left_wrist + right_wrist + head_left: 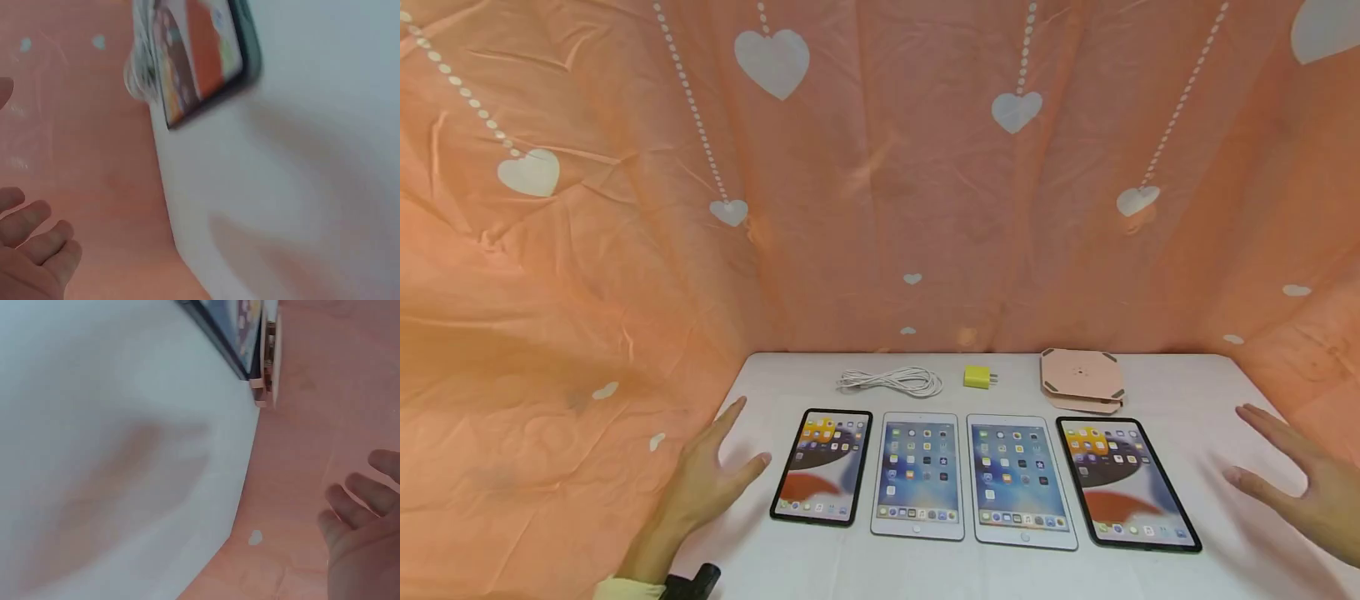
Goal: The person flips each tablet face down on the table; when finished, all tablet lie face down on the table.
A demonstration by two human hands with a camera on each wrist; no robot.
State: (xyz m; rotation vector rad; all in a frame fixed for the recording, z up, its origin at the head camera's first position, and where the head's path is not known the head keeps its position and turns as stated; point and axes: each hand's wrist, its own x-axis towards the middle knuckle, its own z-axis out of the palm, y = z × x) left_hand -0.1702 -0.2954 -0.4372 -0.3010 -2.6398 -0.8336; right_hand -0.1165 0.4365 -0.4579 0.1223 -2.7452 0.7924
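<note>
Four tablets lie in a row on the white table, screens up and lit. At the left end is a black-framed tablet (822, 467), and beside it a white tablet (917, 475). A second white tablet (1022, 482) comes after that, then another black-framed tablet (1127, 483) at the right end. My left hand (711, 475) hovers left of the row, thumb and fingers spread, holding nothing. On the far side, my right hand (1296, 483) is held over the table, fingers apart and also holding nothing. Both wrist views show loosely extended fingers.
Behind the tablets lie a coiled white cable (891, 381), a yellow plug adapter (977, 377) and a folded pink tablet stand (1081, 377). An orange cloth (880, 208) with white hearts hangs round the back and sides of the table (1000, 575).
</note>
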